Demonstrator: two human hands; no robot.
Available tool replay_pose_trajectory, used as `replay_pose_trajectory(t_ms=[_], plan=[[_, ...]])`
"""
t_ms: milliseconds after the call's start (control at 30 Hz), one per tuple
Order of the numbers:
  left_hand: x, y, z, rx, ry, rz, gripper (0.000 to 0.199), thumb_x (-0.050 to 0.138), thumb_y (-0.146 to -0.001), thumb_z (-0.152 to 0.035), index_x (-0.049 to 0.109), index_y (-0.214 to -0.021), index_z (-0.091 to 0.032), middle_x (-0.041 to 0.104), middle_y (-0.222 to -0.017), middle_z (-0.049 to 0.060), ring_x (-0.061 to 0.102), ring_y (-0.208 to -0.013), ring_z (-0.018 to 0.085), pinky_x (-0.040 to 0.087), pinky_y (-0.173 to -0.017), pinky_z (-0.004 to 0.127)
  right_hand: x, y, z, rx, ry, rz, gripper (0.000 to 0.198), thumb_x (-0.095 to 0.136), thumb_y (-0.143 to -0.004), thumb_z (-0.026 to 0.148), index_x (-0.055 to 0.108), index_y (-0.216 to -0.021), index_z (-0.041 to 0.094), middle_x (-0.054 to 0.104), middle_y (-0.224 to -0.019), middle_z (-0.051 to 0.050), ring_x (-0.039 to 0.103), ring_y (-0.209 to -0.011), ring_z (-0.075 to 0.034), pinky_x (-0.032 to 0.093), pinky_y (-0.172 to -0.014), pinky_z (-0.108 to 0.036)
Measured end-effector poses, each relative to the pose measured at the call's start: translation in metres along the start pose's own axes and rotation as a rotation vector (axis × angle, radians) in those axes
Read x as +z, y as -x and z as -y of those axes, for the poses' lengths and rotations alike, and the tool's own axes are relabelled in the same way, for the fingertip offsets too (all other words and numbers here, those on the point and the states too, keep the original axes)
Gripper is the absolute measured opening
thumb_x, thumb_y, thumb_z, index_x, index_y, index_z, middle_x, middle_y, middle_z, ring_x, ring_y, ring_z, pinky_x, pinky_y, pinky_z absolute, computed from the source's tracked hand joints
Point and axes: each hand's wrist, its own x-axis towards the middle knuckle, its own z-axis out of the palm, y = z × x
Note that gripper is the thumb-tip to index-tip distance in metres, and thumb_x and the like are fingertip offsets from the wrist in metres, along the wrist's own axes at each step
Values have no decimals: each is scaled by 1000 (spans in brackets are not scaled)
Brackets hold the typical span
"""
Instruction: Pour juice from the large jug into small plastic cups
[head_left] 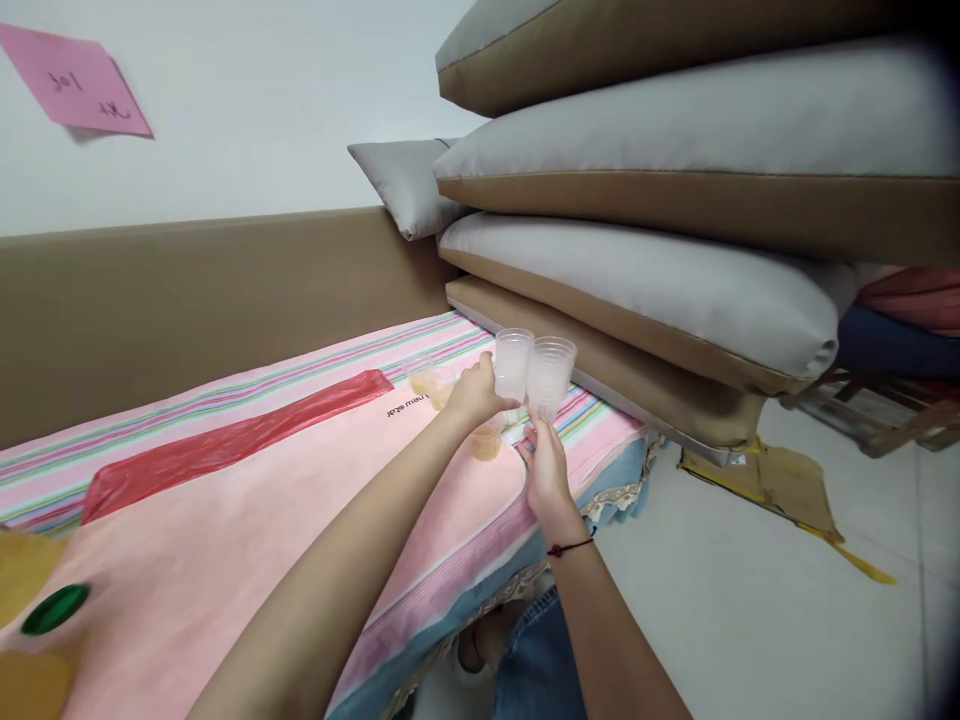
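Observation:
My left hand (476,390) is closed on a clear plastic cup (514,358), thumb low on its side. Right beside that cup, my right hand (546,462) grips a stack of clear plastic cups (552,372) near its base; several rims show. The single cup and the stack stand side by side, their upper sides touching or almost so. Under my left hand a cup with yellowish contents (486,443) stands on the pink cloth (247,540). Another such cup (424,382) is behind my left hand, partly hidden by it.
A green cap (56,609) on a container with yellowish contents is at the lower left, cut by the frame. A red plastic strip (240,440) lies along the cloth. Grey-and-brown cushions (637,300) are stacked at the right. A flat yellow-brown bag (772,485) lies on the floor.

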Motion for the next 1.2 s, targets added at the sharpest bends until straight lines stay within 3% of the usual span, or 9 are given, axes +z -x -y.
replay_pose_trajectory(t_ms=[167,433,533,633,767,867,1067,1200], plan=[[4,-8,2,-20,8,33,95,86,-63,-26,30,-138,-9,58,-130,28,59,-120,35,45,-95,40,10,1,3,-36,-11,64,65,53,-79,63,56,-132,24,44,-146,-2,43,-133,-22,41,-106,-34],[-5,-11,-2,-40,35,30,93,84,-65,-29,30,-140,-15,59,-130,20,62,-113,30,48,-90,38,12,3,0,-49,-4,63,61,48,-87,59,52,-137,24,39,-150,-3,40,-136,-22,39,-108,-36],[-18,-10,-8,-36,86,1,95,85,-63,-31,30,-139,-13,59,-130,21,60,-116,32,47,-93,40,10,3,0,-62,15,59,63,47,-87,59,52,-138,23,39,-150,-4,40,-136,-21,39,-108,-35],[-44,-1,-19,-18,158,-68,93,84,-64,-30,31,-138,-12,58,-130,21,60,-116,31,47,-95,41,8,4,2,-82,43,62,62,46,-87,60,53,-137,24,41,-149,-3,41,-135,-22,41,-106,-35],[-88,35,-27,-29,199,-124,96,82,-65,-31,27,-141,-15,58,-130,18,59,-115,28,48,-95,41,2,6,4,-137,89,64,60,45,-87,61,56,-134,24,46,-145,-4,45,-132,-22,45,-101,-34],[-110,79,-11,-96,206,-100,97,82,-64,-34,27,-143,-18,57,-132,17,58,-118,29,49,-93,43,-2,6,3,-201,125,27,61,44,-87,62,57,-132,22,47,-143,-6,44,-132,-23,43,-104,-35],[-120,170,52,-300,130,18,101,82,-58,-38,29,-141,-17,59,-131,18,58,-119,34,48,-94,48,-2,25,9,-386,163,11,60,49,-86,59,59,-126,16,45,-143,-10,40,-135,-24,33,-114,-38],[-125,215,77,-389,124,65,99,80,-59,-36,29,-142,-17,57,-136,21,56,-122,35,48,-94,48,10,51,19,-531,188,85,51,53,-84,53,64,-115,13,51,-134,-13,44,-131,-24,30,-116,-38]])
